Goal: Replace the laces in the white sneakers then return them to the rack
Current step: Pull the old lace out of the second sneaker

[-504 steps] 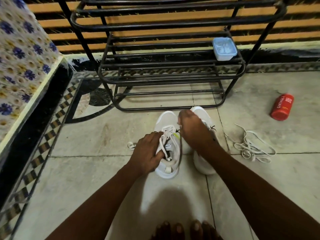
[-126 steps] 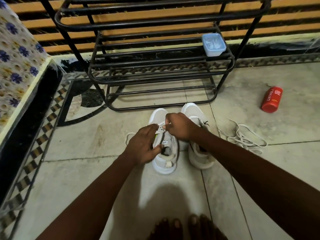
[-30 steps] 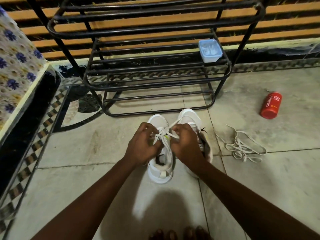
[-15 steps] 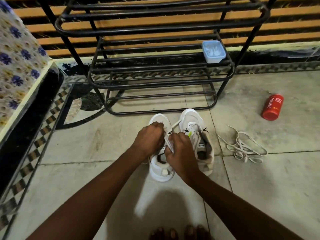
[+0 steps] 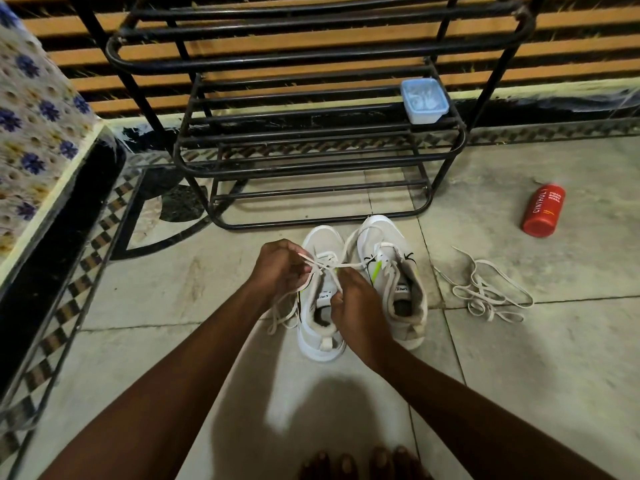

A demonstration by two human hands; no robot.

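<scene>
Pale stone floor tiles (image 5: 145,278) fill the lower view, edged on the left by a dark chequered border. Just above one white sneaker (image 5: 322,348), the left hand (image 5: 280,268) has its fingers curled round a strand of the new lace (image 5: 330,266). The right hand (image 5: 356,303) pinches another strand close by, so the lace runs taut between them over the shoe's tongue. One loose end trails on the tiles to the left, and another strand reaches across to the second sneaker (image 5: 398,282), which stands just beside the first on its right. Both shoes point their toes at the black metal rack (image 5: 311,168), close before its bottom rail. A heap of loose laces (image 5: 485,292) lies near the second sneaker's right side, with a red bottle (image 5: 543,209) on its side farther out. A pale blue tub (image 5: 424,100) sits at the right end of a middle shelf; its contents cannot be made out. Broad tile stretches left of the shoes up to the border, beyond which hangs a flowered cloth (image 5: 34,116). Bare toes (image 5: 363,462) show at the bottom edge.
</scene>
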